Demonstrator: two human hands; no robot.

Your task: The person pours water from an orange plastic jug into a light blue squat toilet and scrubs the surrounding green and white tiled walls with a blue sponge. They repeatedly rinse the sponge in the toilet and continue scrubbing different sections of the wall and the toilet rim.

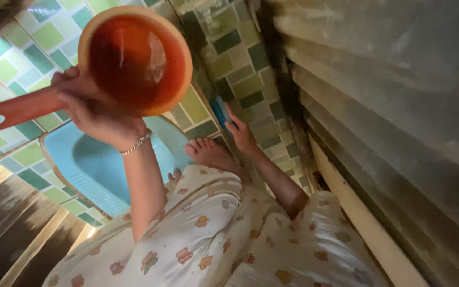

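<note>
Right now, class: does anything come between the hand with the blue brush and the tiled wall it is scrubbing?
Nothing visible does. The right hand presses the blue brush straight against the green tiled wall. The bare foot sits just beside that hand, not between. The left hand holds the orange scoop up, well apart.

Orange plastic dipper (134, 61), round bowl with long flat handle, held up tilted, mouth facing camera, wet inside, above the blue squat pan (88, 162). Blue scrub brush (220, 112) pressed flat on green tiles, just right of the pan.
</note>
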